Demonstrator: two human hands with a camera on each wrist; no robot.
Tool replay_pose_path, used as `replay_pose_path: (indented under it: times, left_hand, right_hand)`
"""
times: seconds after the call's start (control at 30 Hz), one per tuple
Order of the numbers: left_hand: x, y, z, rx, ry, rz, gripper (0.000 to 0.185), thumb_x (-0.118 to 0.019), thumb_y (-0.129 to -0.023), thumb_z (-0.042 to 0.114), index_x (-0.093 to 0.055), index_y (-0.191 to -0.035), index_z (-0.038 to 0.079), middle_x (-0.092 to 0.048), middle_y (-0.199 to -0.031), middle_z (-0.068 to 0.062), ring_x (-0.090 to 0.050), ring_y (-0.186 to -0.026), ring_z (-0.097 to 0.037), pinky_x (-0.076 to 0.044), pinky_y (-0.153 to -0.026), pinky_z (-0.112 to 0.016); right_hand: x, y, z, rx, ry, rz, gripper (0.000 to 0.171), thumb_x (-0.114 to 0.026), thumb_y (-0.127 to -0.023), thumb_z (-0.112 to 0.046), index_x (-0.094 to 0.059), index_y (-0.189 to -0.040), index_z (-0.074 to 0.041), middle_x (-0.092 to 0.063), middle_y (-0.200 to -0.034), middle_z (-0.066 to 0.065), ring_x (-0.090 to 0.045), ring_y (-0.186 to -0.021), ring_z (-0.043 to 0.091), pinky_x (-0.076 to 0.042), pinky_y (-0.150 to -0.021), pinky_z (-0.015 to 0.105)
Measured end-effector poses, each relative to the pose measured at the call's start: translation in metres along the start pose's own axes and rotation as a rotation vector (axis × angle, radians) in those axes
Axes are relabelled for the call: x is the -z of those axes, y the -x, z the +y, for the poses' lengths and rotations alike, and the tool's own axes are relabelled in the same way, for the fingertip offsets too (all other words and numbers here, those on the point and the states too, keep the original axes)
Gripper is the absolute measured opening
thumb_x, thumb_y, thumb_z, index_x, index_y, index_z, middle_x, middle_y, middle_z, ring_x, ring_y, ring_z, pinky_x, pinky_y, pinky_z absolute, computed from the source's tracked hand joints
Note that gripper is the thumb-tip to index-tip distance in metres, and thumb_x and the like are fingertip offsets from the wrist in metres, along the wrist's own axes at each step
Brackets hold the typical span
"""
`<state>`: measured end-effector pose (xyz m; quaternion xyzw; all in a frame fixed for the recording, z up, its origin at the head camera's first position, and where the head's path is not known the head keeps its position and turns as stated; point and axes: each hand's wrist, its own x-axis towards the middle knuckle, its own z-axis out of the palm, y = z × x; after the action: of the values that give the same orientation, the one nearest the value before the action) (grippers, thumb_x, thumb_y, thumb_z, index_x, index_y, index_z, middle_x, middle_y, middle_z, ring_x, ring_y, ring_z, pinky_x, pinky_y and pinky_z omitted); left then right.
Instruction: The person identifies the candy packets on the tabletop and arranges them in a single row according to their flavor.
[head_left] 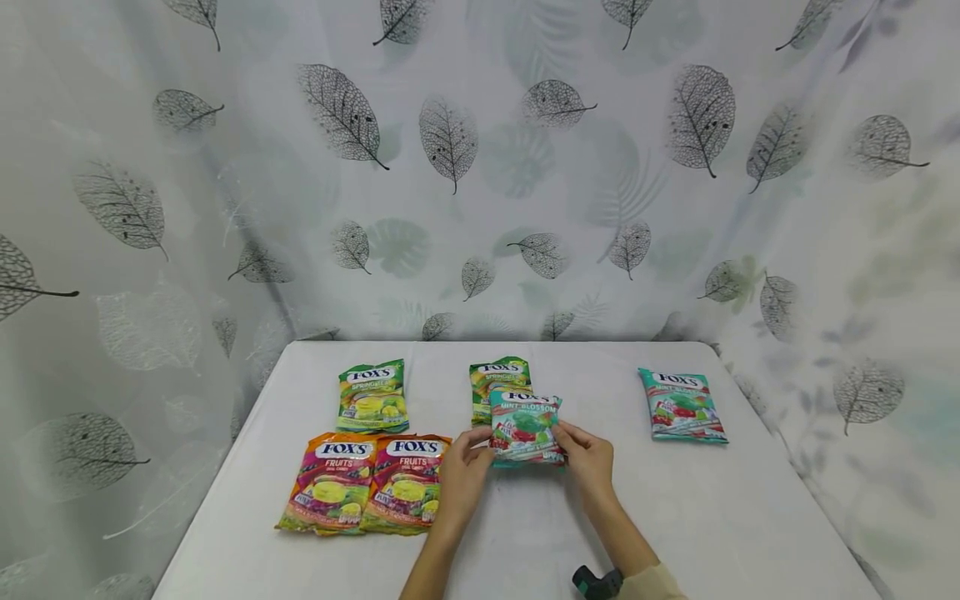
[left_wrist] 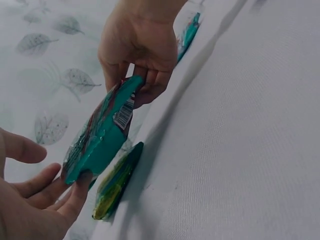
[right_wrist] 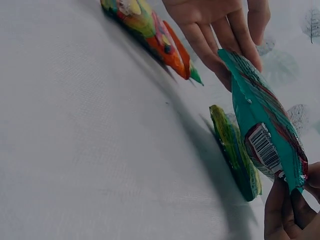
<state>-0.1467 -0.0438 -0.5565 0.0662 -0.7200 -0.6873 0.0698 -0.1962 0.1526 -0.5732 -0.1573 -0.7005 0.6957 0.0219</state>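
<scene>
A teal Mint Blossom candy bag (head_left: 527, 427) is held above the table, tilted, between the two hands. The right hand (head_left: 588, 458) pinches its right edge between thumb and fingers, as the right wrist view also shows up close. At the opposite edge, the left hand (head_left: 463, 475) supports the bag with its fingertips; its thumb (left_wrist: 25, 147) stands away from the wrapper. The bag's underside, with a barcode (right_wrist: 265, 146), faces the wrist cameras. Behind it lies a green Springs candy bag (head_left: 480, 387), partly covered in the head view.
Two orange Fruits candy bags (head_left: 330, 487) lie side by side at the left, next to the left hand. Behind them is another green candy bag (head_left: 372, 396). A second teal candy bag (head_left: 682, 406) lies at the right of the white table (head_left: 720, 517). A leaf-print curtain (head_left: 480, 208) hangs behind.
</scene>
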Motion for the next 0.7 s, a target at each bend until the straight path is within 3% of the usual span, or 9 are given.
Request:
replay_pose_path:
  times: [0.23,0.53,0.7]
  left_hand:
    - [0.007,0.010,-0.001,0.033,-0.024,0.012,0.028,-0.064,-0.101,0.014,-0.071,-0.127,0.009,-0.068,-0.133,-0.009,-0.068,-0.114,-0.024,-0.056,-0.092,-0.039]
    - [0.012,0.017,-0.007,0.045,-0.038,0.032,0.027,-0.064,-0.100,0.013,-0.071,-0.126,0.010,-0.068,-0.133,-0.009,-0.069,-0.112,-0.022,-0.056,-0.089,-0.035]
    - [0.015,0.019,-0.009,0.060,-0.040,0.030,0.027,-0.064,-0.100,0.015,-0.071,-0.126,0.011,-0.068,-0.133,-0.008,-0.069,-0.113,-0.022,-0.056,-0.091,-0.034]
  right_hand:
    - [-0.003,0.008,0.004,0.003,-0.001,-0.014,0.034,-0.076,-0.098,-0.021,-0.074,-0.123,0.003,-0.077,-0.114,0.016,-0.069,-0.085,0.007,-0.056,-0.068,0.019]
    - [-0.007,0.015,0.012,-0.021,0.040,-0.016,0.035,-0.076,-0.098,-0.026,-0.076,-0.122,-0.002,-0.073,-0.126,0.016,-0.066,-0.108,0.014,-0.054,-0.076,0.016]
    - [-0.009,0.016,0.016,-0.015,0.040,-0.014,0.035,-0.076,-0.097,-0.027,-0.076,-0.121,-0.001,-0.073,-0.125,0.016,-0.065,-0.110,0.015,-0.054,-0.076,0.016]
